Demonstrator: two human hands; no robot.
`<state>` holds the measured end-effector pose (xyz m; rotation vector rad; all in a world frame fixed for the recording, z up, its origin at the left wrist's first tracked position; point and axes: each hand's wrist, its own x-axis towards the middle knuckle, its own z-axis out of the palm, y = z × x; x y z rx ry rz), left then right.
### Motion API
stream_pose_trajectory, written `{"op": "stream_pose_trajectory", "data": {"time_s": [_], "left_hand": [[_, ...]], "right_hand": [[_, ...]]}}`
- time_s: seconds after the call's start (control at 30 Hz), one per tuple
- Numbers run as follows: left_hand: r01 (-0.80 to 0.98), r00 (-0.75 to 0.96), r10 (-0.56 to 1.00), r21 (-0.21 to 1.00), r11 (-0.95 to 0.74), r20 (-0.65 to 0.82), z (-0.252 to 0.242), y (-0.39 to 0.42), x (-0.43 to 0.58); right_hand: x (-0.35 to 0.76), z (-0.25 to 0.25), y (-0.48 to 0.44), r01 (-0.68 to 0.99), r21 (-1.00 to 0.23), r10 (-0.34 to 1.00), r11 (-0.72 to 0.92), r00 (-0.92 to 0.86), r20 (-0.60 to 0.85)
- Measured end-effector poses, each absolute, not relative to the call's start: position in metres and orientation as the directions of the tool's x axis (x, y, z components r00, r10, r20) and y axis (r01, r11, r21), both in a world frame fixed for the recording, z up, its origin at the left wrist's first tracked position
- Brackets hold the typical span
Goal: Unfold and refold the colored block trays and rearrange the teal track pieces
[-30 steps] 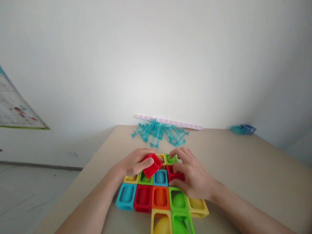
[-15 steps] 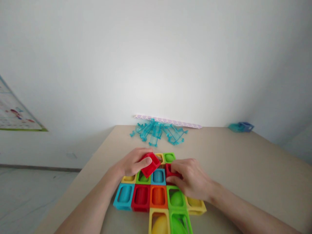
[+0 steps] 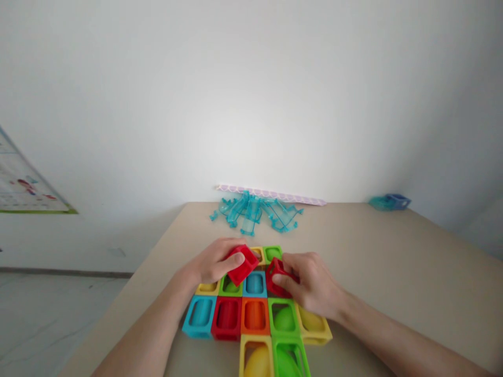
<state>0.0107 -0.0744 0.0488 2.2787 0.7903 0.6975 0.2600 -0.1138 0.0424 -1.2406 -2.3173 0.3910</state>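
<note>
Between thumb and fingers, my left hand (image 3: pixel 217 263) holds a red hollow block (image 3: pixel 242 265), tilted above the far left part of a group of coloured blocks. My right hand (image 3: pixel 312 280) grips a second red hollow block (image 3: pixel 277 271), also tilted, at the right side of the group. Between the hands lies a blue block (image 3: pixel 254 283). Nearer to me sit an orange block (image 3: pixel 255 317), a red block (image 3: pixel 227 317), a light blue block (image 3: pixel 200 315) and a green block (image 3: pixel 283 318). Part of the group is hidden under my hands.
Clear turquoise plastic pieces (image 3: pixel 251 212) lie in a heap at the table's back, before a patterned lilac strip (image 3: pixel 275 195) along the wall. A dark blue block (image 3: pixel 397 201) with a turquoise part sits at the back right. A poster (image 3: pixel 31 183) hangs at left.
My right hand has turned the red block it grips, so that it now sits tilted and more of it shows. My left hand and its block have hardly moved.
</note>
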Motion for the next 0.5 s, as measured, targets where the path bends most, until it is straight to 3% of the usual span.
{"op": "stream_pose_trajectory", "data": {"time_s": [0.13, 0.33, 0.4, 0.5], "left_hand": [[0.340, 0.690, 0.678, 0.713, -0.614, 0.255, 0.0494, -0.0737, 0.0110], [0.319, 0.681, 0.690, 0.750, -0.580, 0.244, 0.0482, -0.0728, 0.0097], [0.325, 0.680, 0.695, 0.753, -0.572, 0.235, 0.0484, -0.0726, 0.0093], [0.338, 0.679, 0.692, 0.732, -0.592, 0.246, 0.0510, -0.0736, 0.0104]], "right_hand": [[0.2626, 0.0414, -0.1125, 0.638, -0.536, 0.826, 0.552, -0.506, 0.248], [0.2621, 0.0347, -0.1076, 0.330, -0.870, 0.897, 0.366, -0.375, 0.235], [0.2601, 0.0332, -0.1086, 0.259, -0.896, 0.899, 0.360, -0.355, 0.259], [0.2562, 0.0351, -0.1124, 0.310, -0.824, 0.866, 0.475, -0.333, 0.374]]}}
